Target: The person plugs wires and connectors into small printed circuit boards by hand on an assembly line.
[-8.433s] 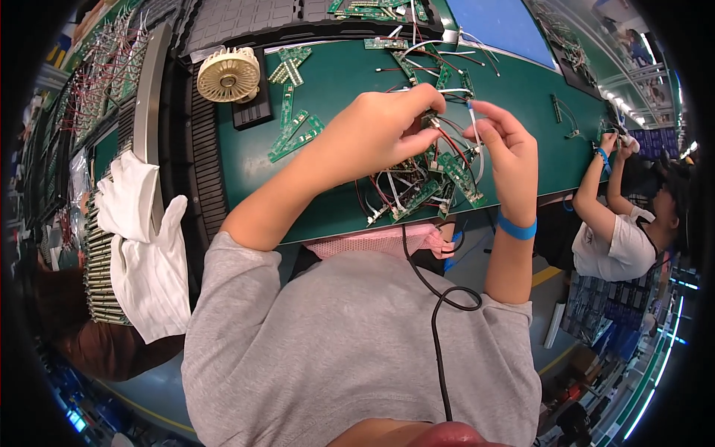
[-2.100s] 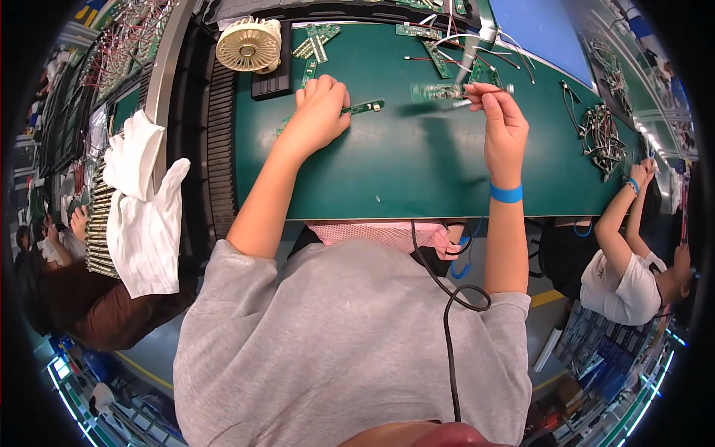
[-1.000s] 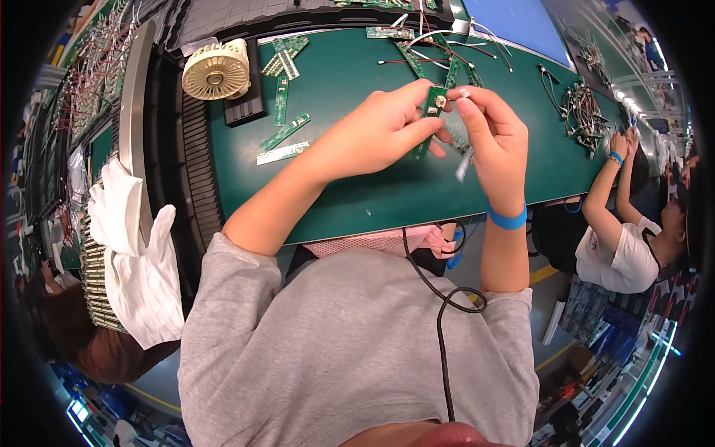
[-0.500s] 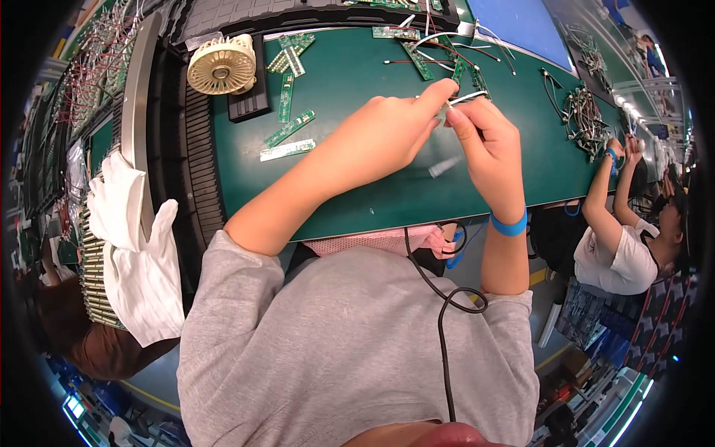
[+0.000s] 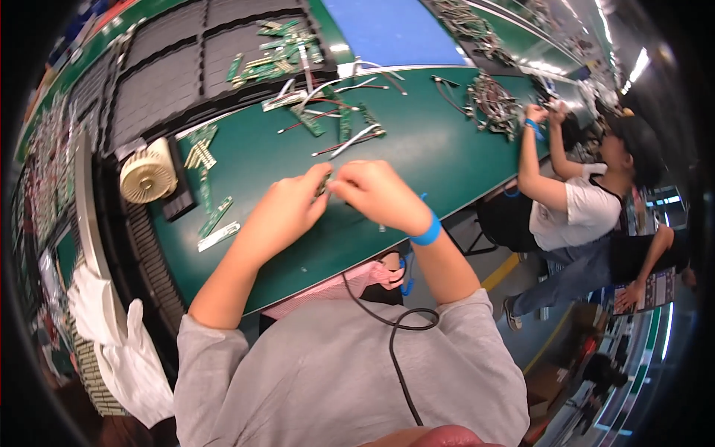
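Note:
My left hand (image 5: 292,203) is closed, thumb and forefinger pinching a small green circuit board (image 5: 325,184), mostly covered by the fingers. My right hand (image 5: 378,192) is closed against the board's right side, with a blue band at its wrist. What its fingertips grip, if anything, is hidden. Just beyond the hands, a white cable and a thin dark-red wire (image 5: 353,143) lie on the green table (image 5: 417,141). Several green circuit boards with wires (image 5: 344,119) lie a bit farther off.
Loose strip boards (image 5: 216,217) and a cream fan (image 5: 149,173) stand left. Black trays (image 5: 160,67) holding boards and a blue mat (image 5: 395,33) are at the back. A wire bundle (image 5: 491,104) and a co-worker (image 5: 577,179) are right. White gloves (image 5: 123,343) hang at left.
The view has turned, bringing the trays and co-worker further in. A white cable showed at my fingertips before; now the board shows there. My right hand has turned, its back now uppermost.

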A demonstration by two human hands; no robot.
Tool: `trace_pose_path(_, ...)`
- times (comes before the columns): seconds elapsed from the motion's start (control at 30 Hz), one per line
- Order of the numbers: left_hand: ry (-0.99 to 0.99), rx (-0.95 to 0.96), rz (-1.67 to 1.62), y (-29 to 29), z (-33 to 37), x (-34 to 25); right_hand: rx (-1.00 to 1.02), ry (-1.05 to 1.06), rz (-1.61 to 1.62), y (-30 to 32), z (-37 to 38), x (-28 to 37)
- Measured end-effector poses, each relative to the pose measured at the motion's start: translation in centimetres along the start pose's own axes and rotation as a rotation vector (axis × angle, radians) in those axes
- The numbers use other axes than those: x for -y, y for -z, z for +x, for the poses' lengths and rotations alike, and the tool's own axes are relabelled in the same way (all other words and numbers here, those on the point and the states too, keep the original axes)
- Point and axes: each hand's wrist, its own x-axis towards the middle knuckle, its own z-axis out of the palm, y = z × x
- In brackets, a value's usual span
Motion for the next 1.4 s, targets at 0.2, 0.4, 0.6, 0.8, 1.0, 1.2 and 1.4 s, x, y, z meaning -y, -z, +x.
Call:
trace_pose_path(0.2,-0.069,0.116,0.267,-0.9,0.2,2.6,0.062,0.04,-0.198,-2.1,-0.6,-2.0)
trace_pose_path(0.4,-0.093,0.165,0.29,-1.6,0.6,3.1,0.045,0.073,-0.18,-1.8,-0.3,-3.0)
trace_pose_path(0.6,0.026,0.232,-0.042,-2.0,1.3,4.0,-0.181,-0.024,0.078,-0.9,-1.2,-3.3)
trace_pose_path(0.8,0.347,0.218,-0.488,-1.2,1.7,4.9,-0.555,-0.073,0.089,-0.3,-5.8,-5.3)
trace_pose_path(1.0,0.412,0.247,-0.581,-0.7,1.5,5.4,-0.555,-0.194,0.058,-2.0,-8.4,-6.6)
trace_pose_path(1.2,0.407,0.27,-0.59,-0.6,1.3,5.2,-0.567,-0.106,0.36,-2.8,-6.3,-5.8)
trace_pose_path(1.4,0.389,0.27,-0.573,-0.8,1.3,5.3,-0.508,-0.009,0.7,-3.2,-3.9,-7.2)
